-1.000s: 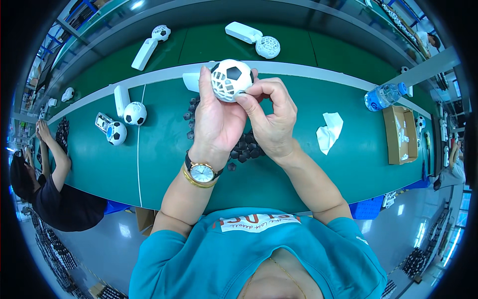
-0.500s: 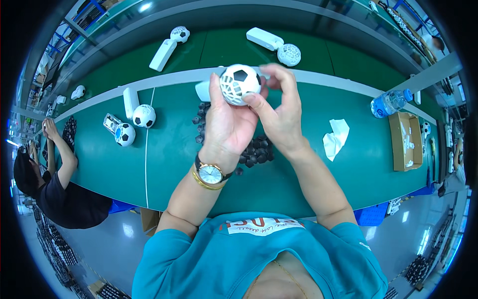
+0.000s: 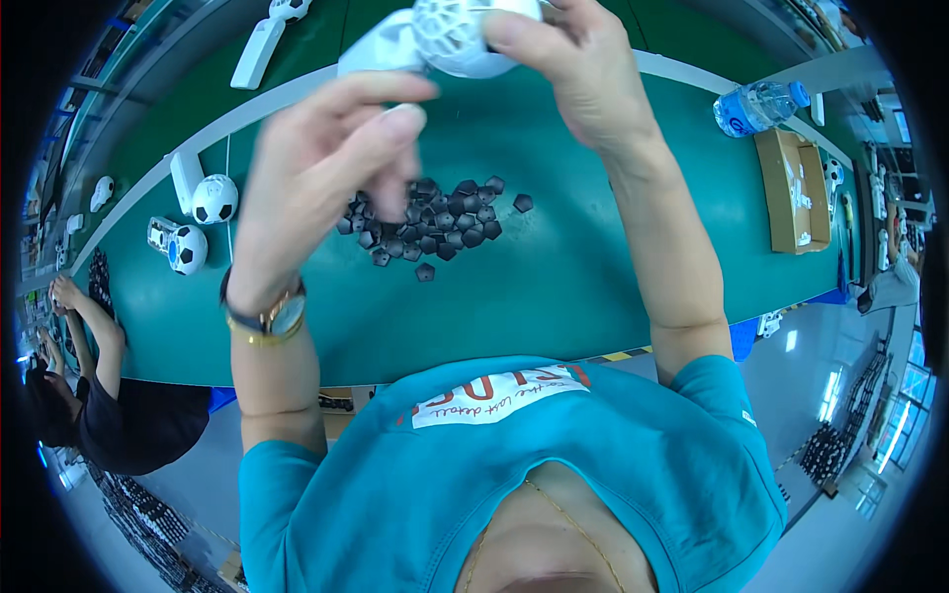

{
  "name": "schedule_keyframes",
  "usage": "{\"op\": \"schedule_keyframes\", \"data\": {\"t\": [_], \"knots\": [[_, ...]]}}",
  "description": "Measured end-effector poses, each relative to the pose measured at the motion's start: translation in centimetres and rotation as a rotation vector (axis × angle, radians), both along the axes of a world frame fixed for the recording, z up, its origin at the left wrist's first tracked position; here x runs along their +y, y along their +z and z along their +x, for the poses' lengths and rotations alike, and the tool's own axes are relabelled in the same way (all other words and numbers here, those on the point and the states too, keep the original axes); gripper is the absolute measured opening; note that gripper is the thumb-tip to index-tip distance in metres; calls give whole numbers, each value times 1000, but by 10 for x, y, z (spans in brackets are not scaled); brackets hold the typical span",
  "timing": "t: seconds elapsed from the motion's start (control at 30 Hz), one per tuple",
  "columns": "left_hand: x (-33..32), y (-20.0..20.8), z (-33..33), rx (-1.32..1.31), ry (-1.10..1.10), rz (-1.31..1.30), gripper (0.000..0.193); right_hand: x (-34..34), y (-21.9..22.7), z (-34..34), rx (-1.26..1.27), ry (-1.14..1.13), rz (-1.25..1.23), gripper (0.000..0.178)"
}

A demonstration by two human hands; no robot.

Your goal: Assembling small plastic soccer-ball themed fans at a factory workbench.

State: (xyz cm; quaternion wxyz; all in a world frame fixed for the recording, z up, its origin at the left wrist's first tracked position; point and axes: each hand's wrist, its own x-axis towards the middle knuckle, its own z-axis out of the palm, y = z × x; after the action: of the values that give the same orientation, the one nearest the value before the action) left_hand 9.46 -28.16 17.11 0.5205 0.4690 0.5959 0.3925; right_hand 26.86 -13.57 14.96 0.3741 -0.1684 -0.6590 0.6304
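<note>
At the top edge, my right hand [image 3: 588, 79] grips a white football-shaped ball [image 3: 455, 42] with a lattice shell, its thumb across the near side. A pale handle-like part [image 3: 381, 45] shows beside the ball, and the picture cuts off the upper part. My left hand [image 3: 316, 163], smeared a little by motion, is held apart from the ball with thumb and forefinger separated. Its lower fingers hang over the left side of a heap of black pentagonal pieces [image 3: 450, 219], hiding some of them. Nothing shows in that hand.
Two football-shaped balls with white bodies [image 3: 215, 200] [image 3: 186, 249] lie at the left; another [image 3: 262, 49] lies beyond the table's far rail. A water bottle [image 3: 756, 109] and an open cardboard box [image 3: 781, 198] of small white parts stand right. A co-worker [image 3: 129, 395] sits at far left.
My hands have separated: the right has carried the ball up and away, while the left has let go of it and moved left. The view has shifted, showing more of the black heap.
</note>
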Motion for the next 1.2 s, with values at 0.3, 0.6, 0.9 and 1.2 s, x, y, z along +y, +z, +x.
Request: {"op": "schedule_keyframes", "data": {"t": [0.3,0.6,0.9,1.2], "knots": [[19,-46,12,496,-96,693,78,-30,-30,24,-145,264,-194,46],[5,-57,-1,85,218,187,77,-38,-86,47,-678,4,758,19],[5,-69,-2,-27,338,240,77,-43,-92,36,-664,63,1188,16],[1,-70,2,-246,326,186,71,-43,-69,30,-379,41,391,9]]}}
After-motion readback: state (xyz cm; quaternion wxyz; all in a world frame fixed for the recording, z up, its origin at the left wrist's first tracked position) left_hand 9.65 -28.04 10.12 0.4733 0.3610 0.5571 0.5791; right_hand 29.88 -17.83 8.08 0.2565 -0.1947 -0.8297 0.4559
